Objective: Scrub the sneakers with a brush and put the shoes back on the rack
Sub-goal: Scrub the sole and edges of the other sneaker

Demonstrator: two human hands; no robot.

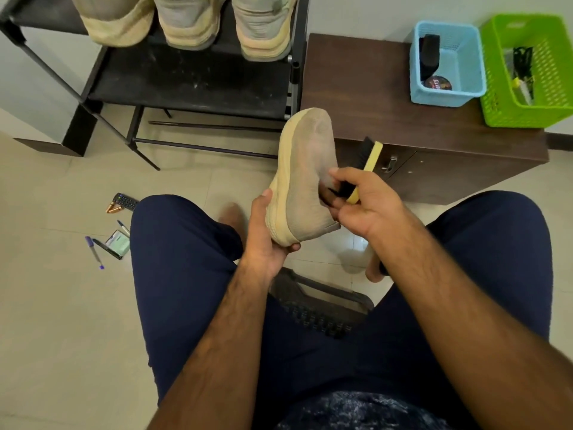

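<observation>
Head view, person seated, looking down past both knees

- Left hand (pixel 268 243): cupped under the heel end of one sneaker (pixel 302 181), thumb up along the sole edge, fingers curled beneath. Sneaker held in the air between the knees, toe pointing away, sole turned toward the left
- Right hand (pixel 369 209): fingers wrapped round the near end of the brush (pixel 370 158), which has a yellow back and dark bristles. Bristles lie against the sneaker's upper on its right side; thumb rests on the fabric
- Rack (pixel 186 82): beyond the hands and somewhat left. Three more sneakers (pixel 190 23) stand on its upper shelf, heels toward the camera, with a free spot on the shelf to their left. Whether those three are already scrubbed cannot be told; their soles look yellowed
- Desk (pixel 387 97): beyond the right hand, carrying a blue basket (pixel 446 96) and a green basket (pixel 511 114)
- Floor left of the left hand: pens, a remote, small clutter

Judgement on progress: scrubbing of this sneaker is under way; the grey upper looks dull and dusty, so likely more strokes needed. Left to do: finish this one, then set it on the rack beside the others. Task reads as well along but not closed out
</observation>
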